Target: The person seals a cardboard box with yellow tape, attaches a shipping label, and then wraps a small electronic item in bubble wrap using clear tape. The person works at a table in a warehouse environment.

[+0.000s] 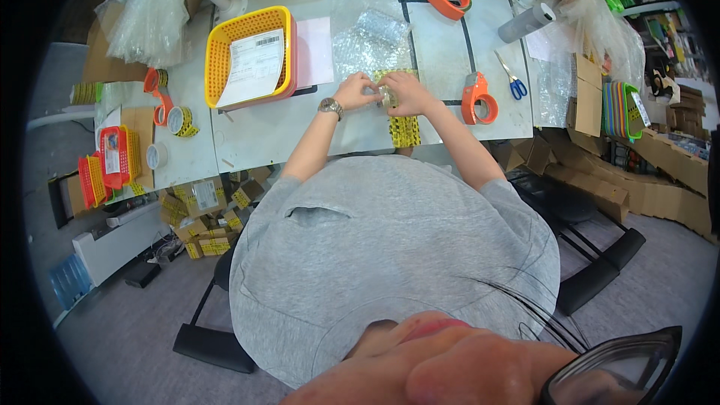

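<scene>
My left hand [355,93], a watch on its wrist, has its fingers curled at the left side of a small clear-wrapped item [386,96]. On the opposite side my right hand [409,94] closes its thumb and fingers on the same item. What lies inside the wrapping cannot be made out. Beneath and in front of the hands, a strip of yellow-and-black tape [405,132] runs to the table's near edge. A sheet of bubble wrap [367,41] is spread just beyond my fingers.
A yellow basket [212,67] holding printed papers stands at left. Orange tape dispensers [471,109], blue-handled scissors [516,84] and a grey cylinder [525,24] lie at right. Tape rolls [181,120] and red baskets [112,157] sit far left. Black chairs [214,346] flank me.
</scene>
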The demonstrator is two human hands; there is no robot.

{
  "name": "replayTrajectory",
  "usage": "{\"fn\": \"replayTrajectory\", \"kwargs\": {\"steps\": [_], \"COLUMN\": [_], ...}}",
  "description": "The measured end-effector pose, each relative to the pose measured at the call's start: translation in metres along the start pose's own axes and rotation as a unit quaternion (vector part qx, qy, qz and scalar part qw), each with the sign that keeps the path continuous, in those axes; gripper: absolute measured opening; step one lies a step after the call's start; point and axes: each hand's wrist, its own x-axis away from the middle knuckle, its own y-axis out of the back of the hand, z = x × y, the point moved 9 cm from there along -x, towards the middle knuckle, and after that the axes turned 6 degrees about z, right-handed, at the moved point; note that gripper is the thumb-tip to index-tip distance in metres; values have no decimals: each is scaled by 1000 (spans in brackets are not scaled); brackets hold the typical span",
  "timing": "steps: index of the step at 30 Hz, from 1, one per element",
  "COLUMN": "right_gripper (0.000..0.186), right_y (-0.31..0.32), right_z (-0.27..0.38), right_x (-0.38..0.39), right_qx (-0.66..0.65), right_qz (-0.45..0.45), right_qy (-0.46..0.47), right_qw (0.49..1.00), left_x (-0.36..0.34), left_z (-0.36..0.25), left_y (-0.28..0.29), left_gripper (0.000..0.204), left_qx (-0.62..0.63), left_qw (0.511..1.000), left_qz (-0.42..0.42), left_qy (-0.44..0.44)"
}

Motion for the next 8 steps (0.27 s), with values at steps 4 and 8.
{"fn": "replayTrajectory", "kwargs": {"steps": [4, 8], "right_gripper": [71, 69], "right_y": [-11, -28], "right_z": [-4, -7], "right_x": [-4, 3], "right_qx": [-9, -62], "right_qz": [35, 178], "right_qy": [-67, -162], "right_qw": [997, 969], "left_x": [-8, 11], "left_z": [13, 11], "left_y": [-6, -20], "left_gripper": [48, 66], "left_qx": [75, 142], "left_qw": [989, 962], "left_qz": [87, 157], "left_qy": [88, 173]}}
